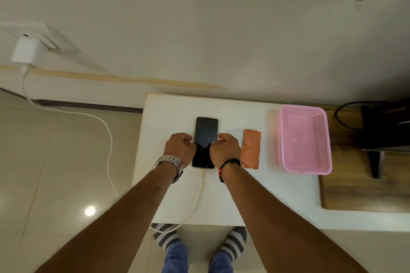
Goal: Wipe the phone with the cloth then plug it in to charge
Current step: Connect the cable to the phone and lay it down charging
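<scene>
A dark-screened phone (205,133) lies flat on the white table (168,113), its near end joined to a white charging cable (199,195). My left hand (180,146) grips the phone's left edge with curled fingers. On the phone's right edge sits my right hand (225,147), fingers curled the same way. A folded orange cloth (251,149) lies just right of my right hand, untouched. The cable runs off the table's front edge, loops over the floor and rises to a white charger (28,53) in a wall socket at the left.
A pink plastic basket (304,139) stands on the table to the right of the cloth. Beyond it are a wooden surface (355,188) and a black object with a dark cord (386,126). Tiled floor lies to the left; my striped socks show below the table edge.
</scene>
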A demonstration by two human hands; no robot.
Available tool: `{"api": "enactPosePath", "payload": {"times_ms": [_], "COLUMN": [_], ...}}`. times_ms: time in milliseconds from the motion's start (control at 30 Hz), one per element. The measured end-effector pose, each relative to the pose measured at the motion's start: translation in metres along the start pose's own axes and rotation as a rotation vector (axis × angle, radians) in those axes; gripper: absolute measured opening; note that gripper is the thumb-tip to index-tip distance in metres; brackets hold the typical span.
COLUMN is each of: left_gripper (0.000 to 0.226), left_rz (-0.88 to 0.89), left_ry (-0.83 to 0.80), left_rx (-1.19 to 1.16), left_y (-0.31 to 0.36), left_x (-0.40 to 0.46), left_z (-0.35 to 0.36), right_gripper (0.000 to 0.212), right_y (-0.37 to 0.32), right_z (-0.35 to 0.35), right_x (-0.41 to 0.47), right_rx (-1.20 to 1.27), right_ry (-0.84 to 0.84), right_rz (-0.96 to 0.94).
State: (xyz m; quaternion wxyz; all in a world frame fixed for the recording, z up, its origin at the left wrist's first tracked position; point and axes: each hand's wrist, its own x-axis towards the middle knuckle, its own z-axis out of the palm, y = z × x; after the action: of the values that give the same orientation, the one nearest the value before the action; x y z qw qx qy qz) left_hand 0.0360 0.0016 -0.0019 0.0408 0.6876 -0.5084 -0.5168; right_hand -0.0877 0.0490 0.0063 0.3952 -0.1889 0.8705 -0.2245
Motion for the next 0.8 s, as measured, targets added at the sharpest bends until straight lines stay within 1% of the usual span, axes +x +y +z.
{"api": "enactPosePath", "payload": {"times_ms": [133,200,300,367,467,633,800], "left_gripper": [0.032,0.028,0.015,0.010,0.012,0.015,0.015], "left_rz": [0.005,0.019,0.034,0.036,0.048,0.077,0.099], "left_ry": [0.026,0.072,0.155,0.220,0.292,0.371,0.458], "left_rx": [-0.174,-0.276,-0.438,-0.507,-0.587,-0.686,-0.730], "left_y": [0.001,0.004,0.011,0.016,0.021,0.020,0.017], "left_x": [-0.002,-0.005,-0.010,-0.011,-0.010,-0.005,-0.002], "left_z": [-0.020,-0.036,-0.070,-0.098,-0.141,-0.214,-0.276], "right_gripper": [0.032,0.030,0.026,0.024,0.024,0.022,0.024], "right_y": [-0.023,-0.038,-0.065,-0.086,-0.120,-0.178,-0.225], "right_z": [0.004,0.010,0.024,0.036,0.056,0.092,0.127], "right_x": [-0.012,-0.020,-0.036,-0.047,-0.064,-0.099,-0.125], "right_rx": [0.101,0.154,0.272,0.322,0.360,0.418,0.424], "right_ry": [0.010,-0.022,-0.094,-0.138,-0.187,-0.289,-0.374], "right_rz": [-0.077,-0.095,-0.099,-0.128,-0.174,-0.199,-0.217]}}
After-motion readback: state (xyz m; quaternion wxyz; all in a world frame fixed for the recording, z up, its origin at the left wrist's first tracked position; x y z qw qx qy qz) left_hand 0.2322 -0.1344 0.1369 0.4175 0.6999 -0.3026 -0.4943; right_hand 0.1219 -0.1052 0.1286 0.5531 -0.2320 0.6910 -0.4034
